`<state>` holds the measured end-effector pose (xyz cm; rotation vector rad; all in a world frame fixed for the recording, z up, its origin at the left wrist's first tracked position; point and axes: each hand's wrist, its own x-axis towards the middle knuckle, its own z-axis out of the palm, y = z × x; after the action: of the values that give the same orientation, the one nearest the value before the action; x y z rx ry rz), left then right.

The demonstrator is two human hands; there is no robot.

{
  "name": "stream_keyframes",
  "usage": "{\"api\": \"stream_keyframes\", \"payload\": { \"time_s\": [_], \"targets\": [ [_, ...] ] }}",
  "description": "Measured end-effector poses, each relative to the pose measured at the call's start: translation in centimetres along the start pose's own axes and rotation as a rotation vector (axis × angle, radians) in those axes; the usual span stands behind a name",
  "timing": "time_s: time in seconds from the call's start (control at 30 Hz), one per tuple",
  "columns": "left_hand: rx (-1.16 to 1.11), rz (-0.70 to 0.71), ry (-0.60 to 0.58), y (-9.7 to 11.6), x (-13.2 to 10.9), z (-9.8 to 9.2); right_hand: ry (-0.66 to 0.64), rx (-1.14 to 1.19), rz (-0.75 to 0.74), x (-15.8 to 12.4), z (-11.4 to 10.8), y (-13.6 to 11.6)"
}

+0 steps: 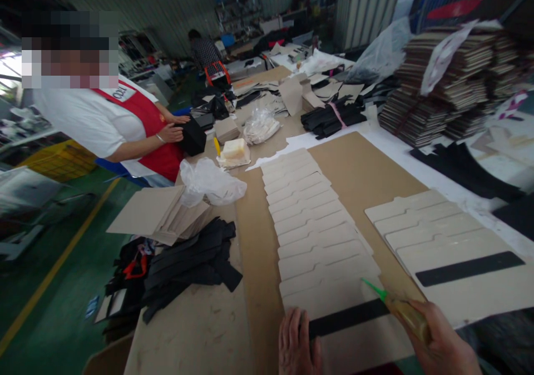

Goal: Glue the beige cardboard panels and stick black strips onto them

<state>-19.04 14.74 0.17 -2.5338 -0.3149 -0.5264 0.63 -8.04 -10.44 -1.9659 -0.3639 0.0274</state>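
In my right hand point(446, 341) is a yellowish squeeze glue bottle point(406, 316). Its green nozzle points up and left, with the tip over one of the overlapping grey cardboard panels point(321, 264). My left hand point(297, 341) lies on the nearest panel with its fingers stretched forward. The fingers are beside the left end of a black strip point(350, 316) that lies across this panel. To the right, a second overlapping row of grey panels point(442, 225) carries another black strip point(469, 268) on its nearest piece.
Left of the rows lie loose black strips point(192, 258) and a stack of grey boards point(146, 211). A clear plastic bag point(212, 183) rests behind them. Tall bundled boards point(450, 85) stand back right. A co-worker in a red apron point(154, 124) handles a black box point(192, 136).
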Motion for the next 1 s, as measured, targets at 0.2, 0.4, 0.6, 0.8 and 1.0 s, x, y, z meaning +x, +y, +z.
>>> {"api": "stream_keyframes", "payload": {
  "time_s": [0.2, 0.4, 0.6, 0.8, 1.0],
  "targets": [
    [-0.041, -0.013, -0.014, 0.0, -0.1, 0.2, 0.049, -0.119, -0.456, -0.5, 1.3, -1.7],
    [-0.063, -0.055, -0.005, 0.3, -0.3, 0.2, 0.157, -0.313, -0.406, 0.8, -0.8, -2.1],
    [-0.071, -0.051, -0.014, 0.2, -0.6, 0.4, 0.181, -0.441, -0.422, 1.2, -1.6, -2.1],
    [-0.071, -0.047, -0.002, 0.2, -0.4, 0.4, 0.198, -0.444, -0.503, 1.2, -1.3, -2.8],
    [-0.087, -0.048, -0.023, 0.2, -0.6, 0.4, 0.156, -0.379, -0.48, 0.4, -0.7, -4.0]
  ]
}}
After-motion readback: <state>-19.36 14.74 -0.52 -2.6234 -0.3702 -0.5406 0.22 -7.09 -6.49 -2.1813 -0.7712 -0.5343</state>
